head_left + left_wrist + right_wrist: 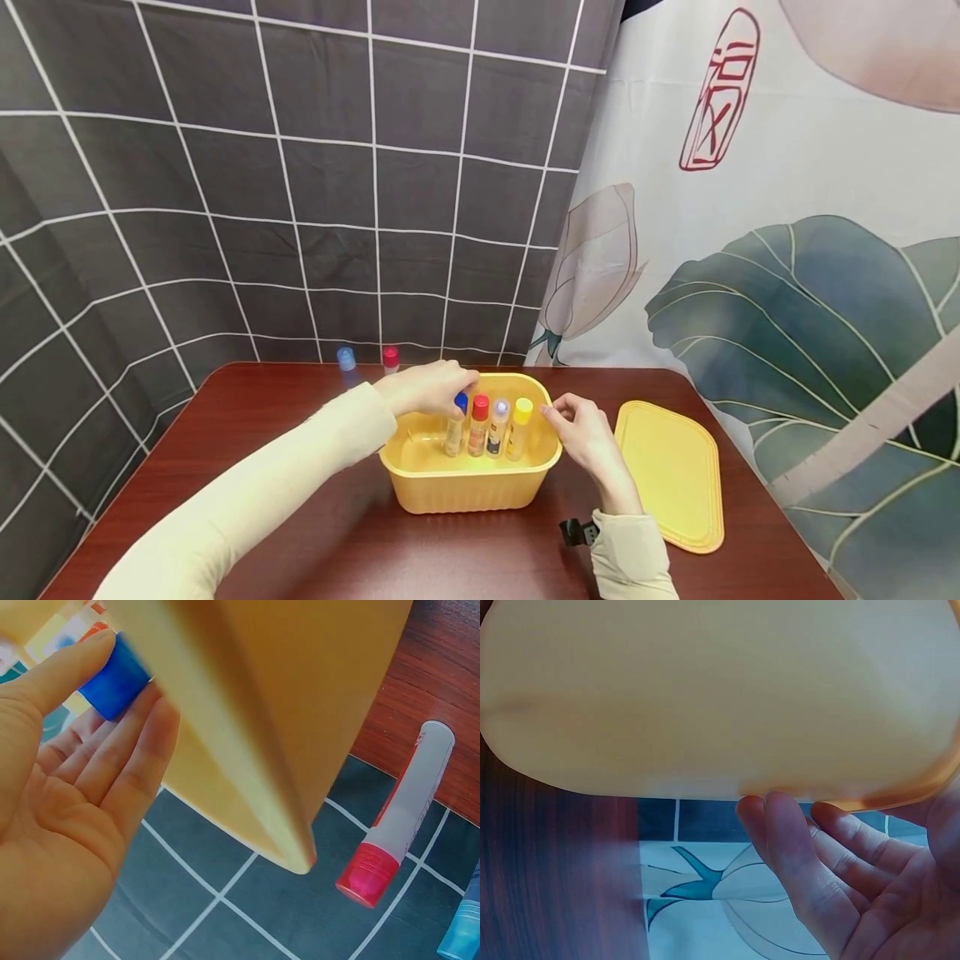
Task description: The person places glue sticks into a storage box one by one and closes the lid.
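A yellow plastic bin point(472, 487) stands on the table, holding a row of slim capped tubes that look like glue sticks. My left hand point(429, 390) reaches over its back left side and pinches the blue cap of the leftmost glue stick point(453, 437) between thumb and fingers, plain in the left wrist view point(116, 679). Beside it stand a red-capped glue stick point(477, 427), a pale lilac-capped one point(497, 429) and a yellow-capped one point(518, 431). With thumb and fingertips, my right hand point(592, 437) grips the bin's right rim.
Behind the bin, at the table's back edge, stand a light-blue-capped tube point(347, 362) and a pink-red-capped tube point(391, 358). A yellow lid point(670, 475) lies flat on the right of the table. Dark gridded cloth point(322, 183) hangs behind.
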### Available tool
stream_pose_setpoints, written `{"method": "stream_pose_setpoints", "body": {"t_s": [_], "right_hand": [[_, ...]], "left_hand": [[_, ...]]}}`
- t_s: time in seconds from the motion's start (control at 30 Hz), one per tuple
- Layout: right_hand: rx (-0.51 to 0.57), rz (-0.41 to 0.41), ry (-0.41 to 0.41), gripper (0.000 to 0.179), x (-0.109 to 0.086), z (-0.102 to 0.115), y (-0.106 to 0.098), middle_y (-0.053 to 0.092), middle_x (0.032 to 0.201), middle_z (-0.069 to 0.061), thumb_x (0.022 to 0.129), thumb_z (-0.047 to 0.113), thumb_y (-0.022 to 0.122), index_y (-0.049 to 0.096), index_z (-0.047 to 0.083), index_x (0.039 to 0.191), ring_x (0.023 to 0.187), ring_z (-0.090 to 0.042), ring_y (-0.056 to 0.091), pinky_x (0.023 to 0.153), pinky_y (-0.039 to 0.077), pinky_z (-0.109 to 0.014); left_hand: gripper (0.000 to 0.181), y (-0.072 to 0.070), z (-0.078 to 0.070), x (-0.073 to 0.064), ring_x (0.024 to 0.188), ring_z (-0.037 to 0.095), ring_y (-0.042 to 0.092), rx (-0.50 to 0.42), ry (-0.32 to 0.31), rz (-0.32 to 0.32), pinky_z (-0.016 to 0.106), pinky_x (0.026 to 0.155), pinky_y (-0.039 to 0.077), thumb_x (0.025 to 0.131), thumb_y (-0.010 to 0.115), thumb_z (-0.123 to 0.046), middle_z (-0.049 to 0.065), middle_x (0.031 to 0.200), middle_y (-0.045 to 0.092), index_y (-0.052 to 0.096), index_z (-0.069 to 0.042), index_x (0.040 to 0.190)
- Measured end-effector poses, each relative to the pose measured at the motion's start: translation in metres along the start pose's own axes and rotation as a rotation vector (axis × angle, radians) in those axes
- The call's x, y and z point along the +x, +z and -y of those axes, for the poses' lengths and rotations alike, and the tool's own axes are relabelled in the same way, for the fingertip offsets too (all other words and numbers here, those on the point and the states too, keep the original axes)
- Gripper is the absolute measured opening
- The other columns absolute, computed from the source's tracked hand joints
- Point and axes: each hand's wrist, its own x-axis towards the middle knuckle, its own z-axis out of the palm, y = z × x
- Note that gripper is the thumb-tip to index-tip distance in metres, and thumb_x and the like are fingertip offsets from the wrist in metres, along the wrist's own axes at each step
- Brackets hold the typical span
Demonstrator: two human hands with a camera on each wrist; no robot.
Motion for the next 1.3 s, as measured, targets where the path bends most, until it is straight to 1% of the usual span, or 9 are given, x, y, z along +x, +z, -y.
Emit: {"method": "stream_pose_setpoints", "body": {"t_s": [0.3, 0.53, 0.7, 0.93, 1.03, 1.2, 1.3], "right_hand": [[0.004, 0.004, -0.004, 0.021, 0.000, 0.000, -0.001, 0.064, 0.082, -0.013, 0.094, 0.026, 0.066, 0.066, 0.005, 0.096, 0.069, -0.020, 0.055, 0.061, 0.050, -0.030], [0.000, 0.000, -0.009, 0.021, 0.001, 0.001, 0.000, 0.065, 0.082, -0.012, 0.094, 0.027, 0.066, 0.066, 0.006, 0.094, 0.070, -0.020, 0.056, 0.062, 0.050, -0.030], [0.001, -0.002, -0.014, 0.020, 0.001, 0.001, 0.000, 0.064, 0.081, -0.013, 0.094, 0.027, 0.066, 0.066, 0.006, 0.093, 0.069, -0.020, 0.056, 0.061, 0.049, -0.029], [0.001, -0.007, -0.014, 0.021, 0.001, 0.001, 0.000, 0.057, 0.072, -0.005, 0.094, 0.027, 0.066, 0.066, 0.007, 0.091, 0.067, -0.021, 0.053, 0.057, 0.046, -0.030], [-0.003, -0.007, -0.020, 0.021, 0.001, 0.002, 0.000, 0.058, 0.072, -0.006, 0.094, 0.027, 0.066, 0.066, 0.006, 0.091, 0.067, -0.021, 0.053, 0.058, 0.046, -0.030], [-0.003, -0.004, -0.022, 0.021, 0.001, 0.001, 0.000, 0.063, 0.077, -0.011, 0.094, 0.026, 0.066, 0.066, 0.006, 0.091, 0.068, -0.021, 0.055, 0.060, 0.047, -0.030], [0.001, -0.002, -0.018, 0.020, 0.001, 0.000, 0.001, 0.064, 0.079, -0.012, 0.094, 0.026, 0.066, 0.066, 0.006, 0.093, 0.069, -0.021, 0.056, 0.061, 0.048, -0.029]], "left_hand": [[0.030, 0.003, 0.000, 0.003, 0.073, 0.011, 0.058, 0.001, 0.002, -0.008, 0.023, 0.065, 0.051, 0.081, 0.081, -0.025, -0.007, 0.077, 0.057, 0.059, -0.016, 0.099], [0.032, 0.002, 0.000, 0.003, 0.077, 0.011, 0.058, -0.003, -0.020, 0.007, 0.026, 0.070, 0.053, 0.081, 0.081, -0.026, -0.007, 0.081, 0.058, 0.058, -0.017, 0.102], [0.033, 0.001, 0.000, 0.002, 0.078, 0.011, 0.058, -0.014, -0.030, 0.023, 0.026, 0.071, 0.053, 0.082, 0.081, -0.025, -0.006, 0.083, 0.059, 0.058, -0.017, 0.103], [0.034, -0.001, -0.001, 0.001, 0.080, 0.011, 0.060, -0.034, -0.038, 0.040, 0.027, 0.071, 0.054, 0.081, 0.081, -0.026, 0.002, 0.095, 0.066, 0.059, -0.016, 0.105], [0.036, -0.001, 0.000, 0.000, 0.082, 0.011, 0.060, -0.045, -0.040, 0.043, 0.028, 0.073, 0.054, 0.081, 0.082, -0.027, 0.003, 0.098, 0.066, 0.059, -0.016, 0.107], [0.039, -0.001, 0.001, -0.003, 0.082, 0.012, 0.059, -0.062, -0.025, 0.035, 0.027, 0.073, 0.053, 0.080, 0.081, -0.030, 0.005, 0.101, 0.067, 0.060, -0.015, 0.110], [0.043, -0.003, 0.001, -0.007, 0.085, 0.013, 0.058, -0.077, -0.031, 0.019, 0.029, 0.075, 0.052, 0.080, 0.081, -0.033, 0.002, 0.103, 0.066, 0.059, -0.017, 0.113]]}}
